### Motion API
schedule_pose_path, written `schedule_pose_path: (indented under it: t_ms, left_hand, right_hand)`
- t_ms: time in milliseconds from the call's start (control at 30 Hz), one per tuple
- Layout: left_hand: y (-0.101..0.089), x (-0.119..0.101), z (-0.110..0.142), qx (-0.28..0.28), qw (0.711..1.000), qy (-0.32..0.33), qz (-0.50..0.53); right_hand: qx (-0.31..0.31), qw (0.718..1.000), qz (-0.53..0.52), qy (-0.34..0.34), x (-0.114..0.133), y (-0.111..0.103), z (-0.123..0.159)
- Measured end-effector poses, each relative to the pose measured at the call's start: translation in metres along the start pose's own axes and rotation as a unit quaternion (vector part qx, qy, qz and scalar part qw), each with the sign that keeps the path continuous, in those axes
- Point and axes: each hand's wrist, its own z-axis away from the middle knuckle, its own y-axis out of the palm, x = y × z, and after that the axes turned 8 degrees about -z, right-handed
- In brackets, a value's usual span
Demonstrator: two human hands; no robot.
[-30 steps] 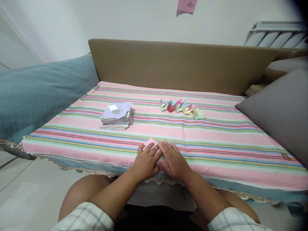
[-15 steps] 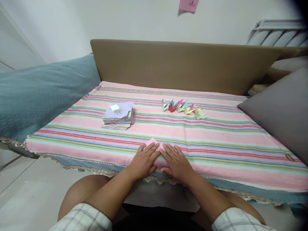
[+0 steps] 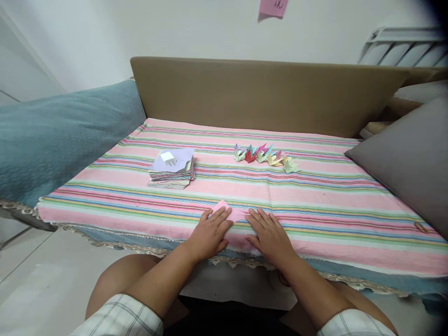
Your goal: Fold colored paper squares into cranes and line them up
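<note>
A pink folded paper (image 3: 234, 213) lies near the front edge of the striped cloth (image 3: 315, 196). My left hand (image 3: 210, 234) lies flat on the paper's left part, fingers stretched out. My right hand (image 3: 270, 237) rests flat with spread fingers just right of it, fingertips touching the paper's right edge. Much of the paper is hidden under my hands. Farther back sit a stack of coloured paper sheets (image 3: 172, 170) with a small white object (image 3: 168, 157) on top and a row of several folded paper cranes (image 3: 266, 157).
A teal blanket (image 3: 59, 135) covers the left side. A grey cushion (image 3: 409, 154) leans at the right. A tan backboard (image 3: 266, 93) runs behind the cloth. A pink note (image 3: 274, 6) hangs on the wall. My knees are below the cloth's edge.
My right hand has slid rightward off the pink paper, uncovering more of it. My left hand has stayed pressed on the paper's left part.
</note>
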Motion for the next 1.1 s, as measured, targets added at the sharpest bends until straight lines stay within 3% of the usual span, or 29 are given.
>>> schedule_pose_path:
  t_ms: [133,233,333,400,500,767,1100]
  left_hand:
    - [0.002,0.000,0.000,-0.006,1.000,0.001,-0.004]
    - [0.002,0.000,0.000,-0.005,1.000,0.000,-0.001]
    - [0.001,-0.001,0.000,-0.004,1.000,-0.003,0.006]
    - [0.001,-0.001,-0.001,-0.009,1.000,-0.006,0.013]
    - [0.000,-0.002,-0.002,-0.027,0.999,-0.009,0.028]
    - [0.003,-0.006,-0.003,-0.009,0.999,-0.038,0.038]
    - [0.000,0.004,0.011,0.015,0.998,-0.062,0.020]
  right_hand:
    - [-0.033,0.999,0.006,0.012,-0.006,-0.005,0.001]
    - [-0.099,0.994,-0.010,0.034,-0.004,-0.011,-0.005]
    - [-0.149,0.988,-0.032,-0.011,0.012,-0.012,-0.017]
    - [-0.132,0.987,-0.046,-0.074,0.027,-0.008,-0.026]
    - [-0.085,0.988,-0.066,-0.113,0.045,0.004,-0.037]
    - [-0.049,0.994,-0.078,-0.062,0.039,0.025,-0.035]
    - [-0.015,0.997,-0.055,-0.051,0.040,0.021,-0.033]
